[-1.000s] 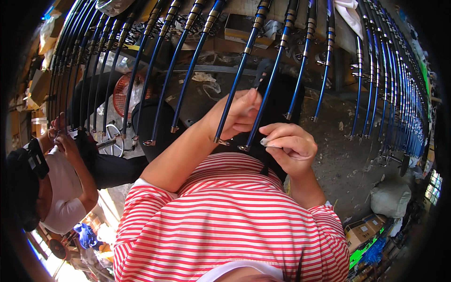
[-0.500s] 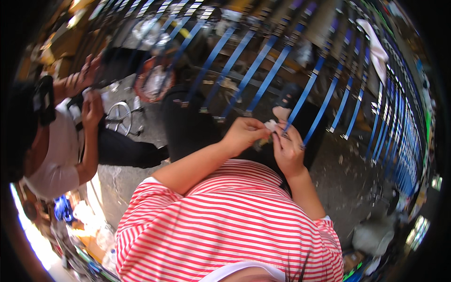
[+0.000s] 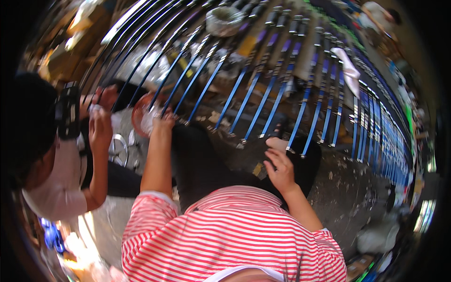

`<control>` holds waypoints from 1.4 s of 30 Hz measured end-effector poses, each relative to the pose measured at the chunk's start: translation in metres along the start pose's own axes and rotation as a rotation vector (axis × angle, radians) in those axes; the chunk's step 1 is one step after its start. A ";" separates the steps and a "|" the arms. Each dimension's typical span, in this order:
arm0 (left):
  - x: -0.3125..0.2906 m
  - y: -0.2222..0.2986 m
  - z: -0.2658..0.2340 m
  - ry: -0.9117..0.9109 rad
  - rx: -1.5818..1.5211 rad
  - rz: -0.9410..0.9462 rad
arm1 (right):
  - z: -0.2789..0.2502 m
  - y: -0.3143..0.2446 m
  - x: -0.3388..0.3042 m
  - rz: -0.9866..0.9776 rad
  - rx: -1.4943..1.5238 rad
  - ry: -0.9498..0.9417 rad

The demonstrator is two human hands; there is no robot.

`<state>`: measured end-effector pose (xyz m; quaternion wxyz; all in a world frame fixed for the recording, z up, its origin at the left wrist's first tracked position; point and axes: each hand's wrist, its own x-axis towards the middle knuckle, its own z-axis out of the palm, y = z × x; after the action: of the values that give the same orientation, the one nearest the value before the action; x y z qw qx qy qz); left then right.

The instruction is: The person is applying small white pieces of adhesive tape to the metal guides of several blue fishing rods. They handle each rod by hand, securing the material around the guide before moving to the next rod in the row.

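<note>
My left hand reaches out to the rim of a red basket lined with clear plastic; blur and the rods hide its fingertips. In front of my right leg, my right hand is held up with its fingers loosely bent and apart, and I see nothing in it. Close by its fingers are the lower tips of a row of thin blue rods. These rods have dark and metallic upper sections and slant side by side across the far side.
At the left sits another person in a white top, hands raised near the rods. A white cloth hangs over the rods at the right. Among them at the far side is a plastic-covered bowl. A pale sack lies at the lower right.
My hands were together at a small white piece before the rods. The left has moved away leftward to the basket; the right has dropped slightly, its fingers apart. The view has shifted.
</note>
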<state>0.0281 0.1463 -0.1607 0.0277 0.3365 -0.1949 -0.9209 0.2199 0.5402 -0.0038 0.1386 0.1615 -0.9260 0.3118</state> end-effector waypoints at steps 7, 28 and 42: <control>-0.088 -0.171 0.016 -0.020 0.059 -0.629 | 0.034 0.056 -0.038 0.361 0.111 -0.078; -0.085 -0.291 -0.025 -0.009 0.833 -0.928 | 0.082 0.151 -0.037 0.587 0.338 -0.312; -0.182 -0.437 -0.008 -0.125 0.428 -0.761 | -0.024 0.200 -0.093 -0.027 0.110 -0.334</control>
<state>0.2089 0.5802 -0.2204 -0.3957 0.3263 -0.2445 -0.8229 0.2307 0.7255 -0.1252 -0.0217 0.2309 -0.9154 0.3289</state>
